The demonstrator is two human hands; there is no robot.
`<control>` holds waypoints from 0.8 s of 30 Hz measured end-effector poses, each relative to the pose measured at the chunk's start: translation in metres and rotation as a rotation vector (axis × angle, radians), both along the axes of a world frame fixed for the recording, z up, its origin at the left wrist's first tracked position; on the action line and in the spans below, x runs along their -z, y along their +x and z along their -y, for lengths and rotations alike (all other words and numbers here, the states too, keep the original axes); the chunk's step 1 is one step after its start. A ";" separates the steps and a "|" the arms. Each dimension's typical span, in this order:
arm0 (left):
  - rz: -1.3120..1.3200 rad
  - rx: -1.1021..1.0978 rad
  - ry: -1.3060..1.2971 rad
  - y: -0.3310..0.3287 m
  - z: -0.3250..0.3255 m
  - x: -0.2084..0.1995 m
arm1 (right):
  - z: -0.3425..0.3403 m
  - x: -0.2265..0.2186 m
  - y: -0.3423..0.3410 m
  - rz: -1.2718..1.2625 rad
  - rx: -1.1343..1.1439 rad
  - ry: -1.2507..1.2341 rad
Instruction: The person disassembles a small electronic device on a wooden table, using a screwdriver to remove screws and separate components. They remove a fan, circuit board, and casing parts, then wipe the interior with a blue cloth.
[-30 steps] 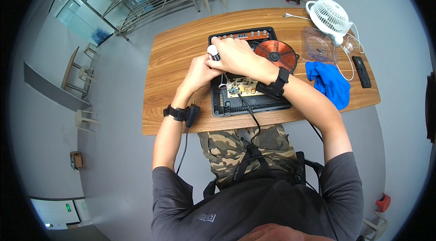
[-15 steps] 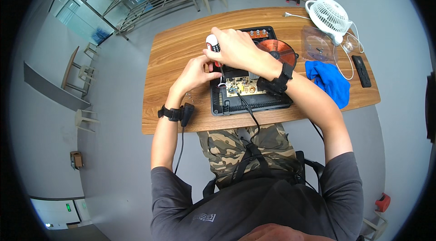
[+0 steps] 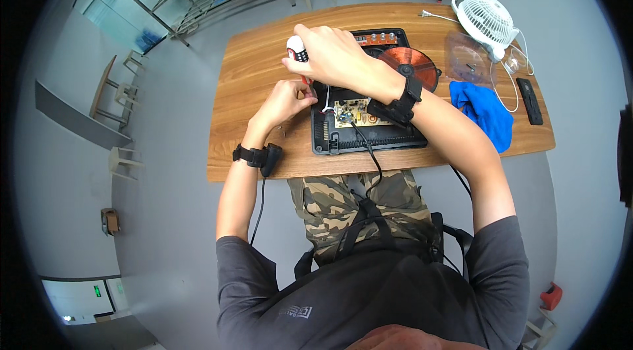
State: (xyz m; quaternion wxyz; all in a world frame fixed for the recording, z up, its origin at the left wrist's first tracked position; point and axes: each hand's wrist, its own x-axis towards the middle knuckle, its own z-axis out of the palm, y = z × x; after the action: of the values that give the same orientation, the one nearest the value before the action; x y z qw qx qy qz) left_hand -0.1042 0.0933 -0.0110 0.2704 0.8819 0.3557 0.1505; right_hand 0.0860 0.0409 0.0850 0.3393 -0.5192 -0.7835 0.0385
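Note:
An opened induction cooker's black housing (image 3: 319, 144) lies on the table before me, with a round copper coil (image 3: 423, 63) and a tan circuit board (image 3: 344, 116) inside. My right hand (image 3: 335, 53) is closed around the white, black and red handle of a screwdriver (image 3: 297, 48), which tilts downward at the housing's left edge. Just below it, my left hand (image 3: 283, 103) has its thumb and fingers pinched together near the shaft's lower end. Whatever sits between those fingertips is hidden. White wires (image 3: 327, 101) run beside the board.
Small screws (image 3: 282, 130) lie by my left wrist. To the right are a blue cloth (image 3: 481, 116), a clear plastic tray (image 3: 456, 63), a white fan (image 3: 486, 20) with its cord, and a flat black bar (image 3: 529, 101). A black cable (image 3: 366, 145) crosses the housing's near edge.
The screwdriver and my right hand have shifted left, from over the housing to its left edge. My left fingers have drawn closer together around the tip. The whole view has shifted slightly.

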 end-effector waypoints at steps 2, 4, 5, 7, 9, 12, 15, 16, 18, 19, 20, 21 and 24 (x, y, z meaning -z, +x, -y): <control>-0.078 -0.043 0.051 -0.001 0.003 -0.007 | -0.001 0.002 -0.001 -0.001 0.004 -0.002; -0.117 -0.074 0.134 -0.005 0.008 -0.018 | -0.002 0.003 -0.004 -0.014 0.006 0.007; -0.126 -0.103 0.105 -0.009 0.003 -0.017 | -0.003 0.003 -0.007 -0.027 0.006 0.016; -0.178 -0.093 0.159 -0.022 -0.010 -0.006 | -0.004 0.002 -0.011 -0.047 0.010 0.035; -0.242 -0.154 0.133 -0.032 -0.016 0.001 | -0.003 -0.001 -0.014 -0.063 0.018 0.054; -0.198 -0.147 0.075 -0.048 -0.031 0.025 | -0.003 -0.004 -0.014 -0.033 0.035 0.035; -0.279 -0.103 0.109 -0.043 -0.026 0.034 | -0.008 0.008 -0.009 0.004 0.042 0.071; -0.293 -0.111 0.114 -0.041 -0.024 0.036 | -0.008 0.009 -0.008 0.005 0.048 0.054; -0.321 -0.126 0.125 -0.038 -0.023 0.038 | -0.006 0.010 -0.004 0.006 0.061 0.021; -0.324 -0.121 0.145 -0.040 -0.023 0.039 | -0.003 0.009 -0.003 0.008 0.058 -0.009; -0.327 -0.117 0.164 -0.041 -0.023 0.041 | 0.001 0.006 -0.003 0.010 0.055 -0.039; -0.329 -0.113 0.184 -0.042 -0.023 0.042 | 0.002 0.005 -0.002 0.012 0.051 -0.069; -0.343 -0.110 0.175 -0.037 -0.019 0.039 | 0.006 0.008 0.005 0.036 0.086 -0.042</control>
State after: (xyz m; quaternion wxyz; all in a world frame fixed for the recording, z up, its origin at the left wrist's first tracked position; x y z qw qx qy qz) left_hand -0.1414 0.1119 -0.0495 0.1194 0.8939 0.4299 0.0432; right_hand 0.0908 0.0351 0.0765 0.3155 -0.5599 -0.7655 0.0312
